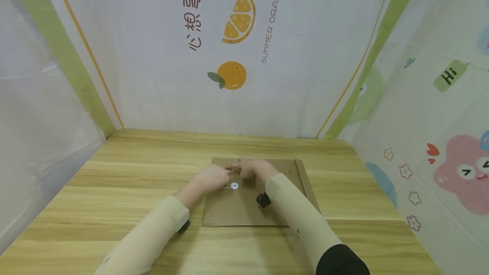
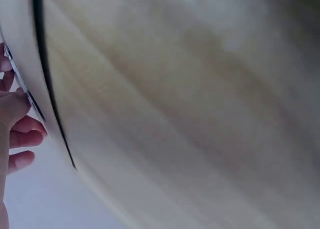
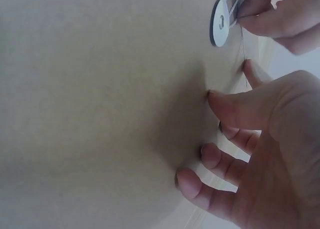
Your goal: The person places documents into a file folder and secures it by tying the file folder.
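Observation:
A brown kraft paper document envelope (image 1: 244,215) lies flat on the table, with a white round button (image 1: 234,186) and a string (image 3: 244,44). My left hand (image 1: 212,179) is over the envelope's left part, thumb and finger pinching the string close beside the button, as the right wrist view shows. From those fingertips the string's thin loose end runs down towards my right index finger. My right hand (image 1: 254,168) rests on the envelope near its far edge, thumb and fingers apart, fingertips at the paper. In the left wrist view, my left fingers stand at the envelope's edge.
The wood-grain table (image 1: 133,190) extends around the envelope on all sides. White printed cloth (image 1: 160,96) hangs at the back and both sides. A folded flap strip (image 1: 305,177) runs along the envelope's right side.

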